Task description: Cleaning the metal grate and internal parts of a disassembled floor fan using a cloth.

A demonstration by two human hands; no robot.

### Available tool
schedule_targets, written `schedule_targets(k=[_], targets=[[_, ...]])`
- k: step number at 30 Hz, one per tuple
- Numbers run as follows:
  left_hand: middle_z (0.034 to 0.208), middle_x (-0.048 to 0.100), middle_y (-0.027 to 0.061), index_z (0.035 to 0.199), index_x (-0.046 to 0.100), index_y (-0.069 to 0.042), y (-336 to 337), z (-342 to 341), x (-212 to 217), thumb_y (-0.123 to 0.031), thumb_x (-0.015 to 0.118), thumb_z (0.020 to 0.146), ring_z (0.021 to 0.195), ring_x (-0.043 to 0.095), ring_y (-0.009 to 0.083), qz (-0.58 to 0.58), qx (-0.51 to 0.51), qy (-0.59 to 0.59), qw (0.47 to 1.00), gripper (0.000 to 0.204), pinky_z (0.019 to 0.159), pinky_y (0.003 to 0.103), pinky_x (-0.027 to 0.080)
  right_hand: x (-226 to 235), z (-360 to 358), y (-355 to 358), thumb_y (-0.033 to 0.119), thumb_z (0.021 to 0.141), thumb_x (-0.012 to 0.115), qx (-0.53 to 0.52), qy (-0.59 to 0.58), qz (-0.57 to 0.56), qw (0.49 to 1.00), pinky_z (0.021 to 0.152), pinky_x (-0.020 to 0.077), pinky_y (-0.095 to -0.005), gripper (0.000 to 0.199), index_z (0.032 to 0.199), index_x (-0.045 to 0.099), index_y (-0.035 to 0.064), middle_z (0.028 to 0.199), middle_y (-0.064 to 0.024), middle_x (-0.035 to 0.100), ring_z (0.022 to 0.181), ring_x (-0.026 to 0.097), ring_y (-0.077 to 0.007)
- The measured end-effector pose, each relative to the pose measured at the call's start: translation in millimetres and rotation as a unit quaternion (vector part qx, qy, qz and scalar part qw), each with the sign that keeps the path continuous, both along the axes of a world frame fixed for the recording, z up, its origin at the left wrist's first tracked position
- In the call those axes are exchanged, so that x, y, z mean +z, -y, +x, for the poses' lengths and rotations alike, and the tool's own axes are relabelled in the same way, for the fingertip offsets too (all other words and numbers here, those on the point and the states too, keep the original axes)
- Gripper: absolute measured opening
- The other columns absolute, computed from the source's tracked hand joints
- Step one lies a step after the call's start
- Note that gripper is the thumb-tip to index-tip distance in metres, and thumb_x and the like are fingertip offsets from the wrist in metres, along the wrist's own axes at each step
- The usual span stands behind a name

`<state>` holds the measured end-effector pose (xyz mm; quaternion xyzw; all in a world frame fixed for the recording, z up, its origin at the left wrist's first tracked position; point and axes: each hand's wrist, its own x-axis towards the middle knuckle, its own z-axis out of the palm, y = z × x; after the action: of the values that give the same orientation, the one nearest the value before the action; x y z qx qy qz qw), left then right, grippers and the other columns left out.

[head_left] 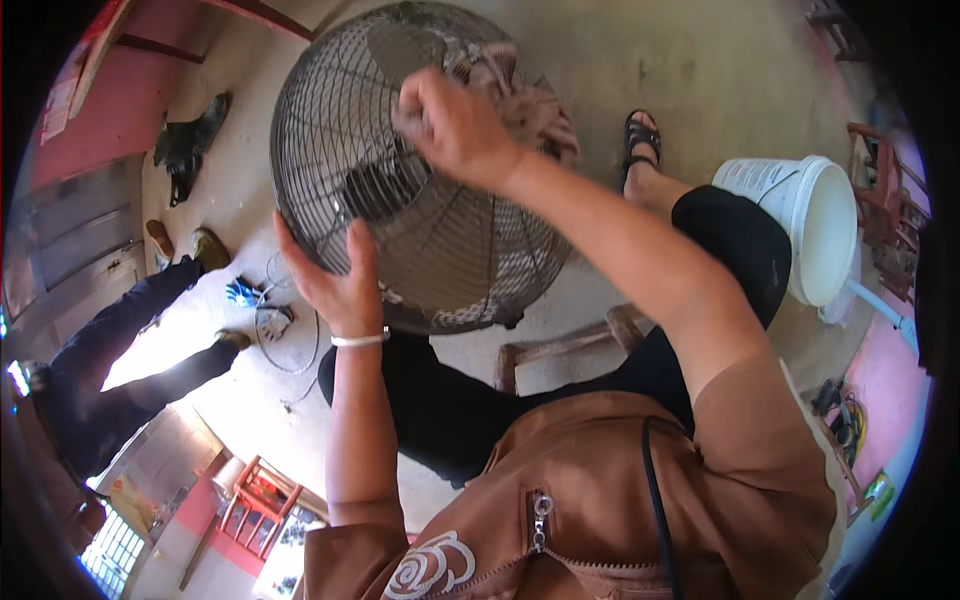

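1. Resting across the seated person's lap, a round wire fan guard (400, 190) – dark metal, domed, its rings and spokes grimy – fills the upper middle of the view, tilted up toward the camera.
2. Left hand (335, 275): palm flat against the lower left rim of the guard, fingers spread apart and pressed on the wires, steadying it. A white band (360, 340) circles the wrist.
3. Right hand (455, 125): fingers curled together and clamped on a bunched pinkish-brown cloth (530, 100), which is pressed to the upper right part of the guard.
4. Clothing: brown zipped jacket (600, 500) with a white rose motif, black trousers (440, 400), a black sandal (640, 135) on the outstretched foot.
5. White plastic bucket (810, 230) – standing on the concrete floor (700, 60) to the right, just beside the person's knee.
6. Wooden stool (560, 345), partly visible under the legs.
7. Another person's dark-trousered legs (130, 340) at the left, well apart from the fan guard; a blue glove (242, 292) and loose cord lie near their feet.
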<state>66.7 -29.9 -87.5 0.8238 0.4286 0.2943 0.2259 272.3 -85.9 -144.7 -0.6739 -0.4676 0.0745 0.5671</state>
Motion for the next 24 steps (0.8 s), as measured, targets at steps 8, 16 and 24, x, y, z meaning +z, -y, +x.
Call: schedule_targets(k=[8,16,24], targets=[[0.141,0.043,0.0258,0.144,0.033,0.003,-3,2,0,-0.038,0.071,0.083,0.132,0.04,0.0351,-0.021,0.005,0.004,1.0,0.082,0.111,0.04,0.027,-25,12,7,0.023,0.089,0.062,-0.1,0.063,-0.082,0.99,0.067,0.0493,-0.0425,0.023,0.098,0.048,0.0072,0.091,-0.0124,0.063,0.082,0.063,-0.0343],[0.141,0.043,0.0263,0.142,0.035,0.005,0,3,4,-0.04,0.071,0.084,0.133,0.04,0.0352,-0.027,0.009,0.021,0.999,0.082,0.111,0.04,0.027,-20,-67,121,0.002,0.077,0.067,0.003,-0.026,-0.074,0.997,0.067,0.0473,-0.0402,0.028,0.096,0.046,0.0081,0.083,-0.0102,0.055,0.077,0.06,-0.0311],[0.138,0.044,0.0269,0.142,0.034,0.005,-3,6,-5,-0.04,0.074,0.08,0.131,0.042,0.0371,-0.021,0.018,0.009,1.0,0.086,0.11,0.043,0.029,2,-46,49,0.01,0.079,0.069,-0.032,-0.006,-0.005,0.999,0.064,0.048,-0.0392,0.028,0.097,0.048,0.0092,0.085,-0.0088,0.056,0.076,0.06,-0.0302]])
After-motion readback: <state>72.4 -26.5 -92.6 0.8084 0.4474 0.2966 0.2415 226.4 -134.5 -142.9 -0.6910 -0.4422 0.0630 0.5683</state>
